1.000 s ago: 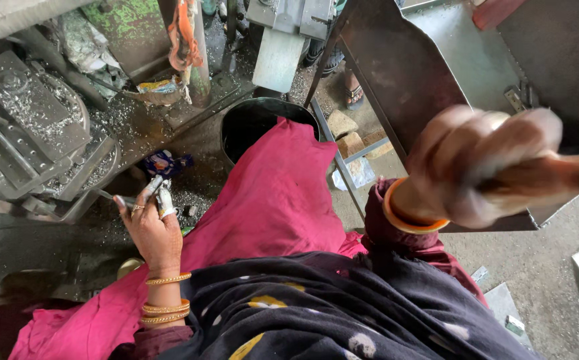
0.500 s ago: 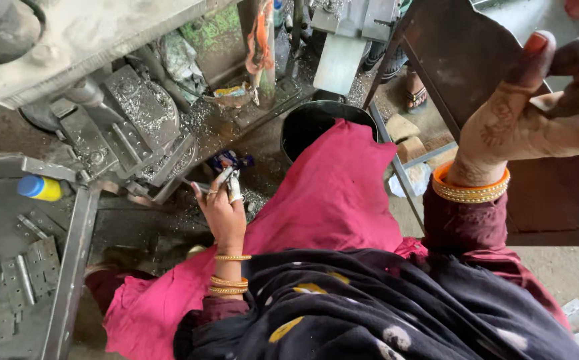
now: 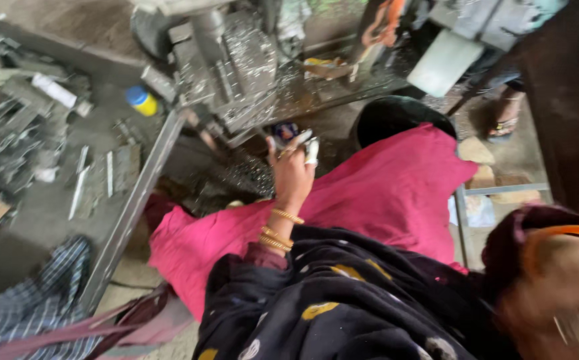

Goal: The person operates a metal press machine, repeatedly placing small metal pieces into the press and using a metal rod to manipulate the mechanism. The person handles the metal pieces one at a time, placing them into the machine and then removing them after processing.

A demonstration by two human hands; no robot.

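Figure. The small metal piece (image 3: 311, 151), pale and rounded, sat pinched at the fingertips of the left hand (image 3: 293, 172), just near of the machine (image 3: 226, 63) and above the drift of metal shavings (image 3: 246, 175) at its base. A second, darker object with a blue patch (image 3: 283, 131) showed just beyond the same fingers; whether it was held or merely lay behind them could not be told. The left grip was closed lightly about the piece, thumb and forefingers curled, gold bangles (image 3: 279, 232) at the wrist.

Compared with the view a second before, the left hand remained by the machine with the same piece in its fingers, while the head had swung left, bringing the cluttered worktop (image 3: 49, 193) with its loose metal strips (image 3: 79, 183) and a yellow bottle with a blue cap (image 3: 141, 100) into sight. The right hand (image 3: 569, 293), previously raised high at the right with its fingers about a bar, had dropped to the near right corner; it was blurred, and the state of its grip could not be told. This suggested that the lever stroke was over and the piece was between placements.

Outward lay the pink cloth (image 3: 383, 193) over the lap, a black bucket (image 3: 396, 117) beyond it, and another person's sandalled foot (image 3: 503, 123) at the far right.
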